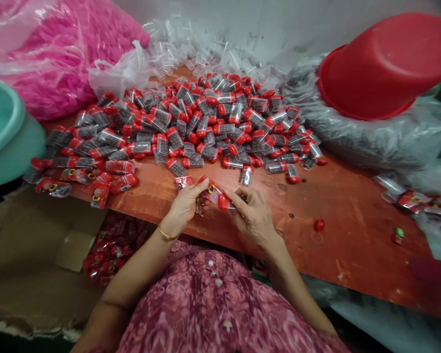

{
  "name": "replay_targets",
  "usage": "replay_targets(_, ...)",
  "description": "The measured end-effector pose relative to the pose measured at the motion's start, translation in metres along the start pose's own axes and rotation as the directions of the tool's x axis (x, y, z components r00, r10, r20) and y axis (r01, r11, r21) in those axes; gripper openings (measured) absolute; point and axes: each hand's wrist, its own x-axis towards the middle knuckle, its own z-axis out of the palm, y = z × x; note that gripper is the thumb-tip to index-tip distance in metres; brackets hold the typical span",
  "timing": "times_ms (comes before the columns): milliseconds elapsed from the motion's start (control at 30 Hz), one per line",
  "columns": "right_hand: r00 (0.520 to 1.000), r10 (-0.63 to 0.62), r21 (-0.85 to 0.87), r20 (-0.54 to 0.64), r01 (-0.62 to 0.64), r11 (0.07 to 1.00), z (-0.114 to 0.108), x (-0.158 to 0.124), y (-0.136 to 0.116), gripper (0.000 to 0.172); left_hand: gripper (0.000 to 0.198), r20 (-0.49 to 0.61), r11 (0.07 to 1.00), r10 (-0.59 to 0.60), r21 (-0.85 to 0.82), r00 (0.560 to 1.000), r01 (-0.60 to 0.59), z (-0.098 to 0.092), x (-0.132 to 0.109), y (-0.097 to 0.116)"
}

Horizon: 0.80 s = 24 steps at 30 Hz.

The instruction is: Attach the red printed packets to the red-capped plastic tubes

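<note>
At the near edge of the wooden table (353, 235), my left hand (185, 203) pinches a small red-printed packet (211, 190) holding a red-capped clear tube. My right hand (253, 213) pinches the same packet from the right, its fingers closed at the red cap end (223, 201). Beyond my hands lies a large pile of red-capped tubes (191, 127). Finished red packets (99, 189) lie at the left of the pile.
A red basin (385, 63) rests upturned on a bag at the right. Teal basins (7, 132) stand left, with pink-filled bags (69, 54) behind. A cardboard box (33, 274) with packets (110, 247) sits below left. A loose red cap (319, 225) lies on the table.
</note>
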Motion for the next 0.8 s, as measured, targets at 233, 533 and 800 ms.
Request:
replay_targets(233, 0.999, 0.025, 0.033, -0.022, -0.025, 0.999, 0.012, -0.001, 0.002, 0.063, 0.024, -0.008, 0.991, 0.09, 0.1, 0.996, -0.089, 0.003, -0.002, -0.001)
replay_targets(533, 0.945, 0.261, -0.034, -0.198, -0.273, 0.961, 0.043, 0.006, -0.014, 0.061, 0.028, 0.017, 0.985, 0.17, -0.024, 0.985, -0.169, 0.014, -0.002, -0.015)
replay_targets(800, 0.893, 0.438, 0.58, 0.101, -0.411, 0.703, 0.036, 0.004, -0.007, 0.043, 0.03, -0.017, 0.962, 0.23, -0.148, 0.973, -0.23, 0.008, 0.004, -0.013)
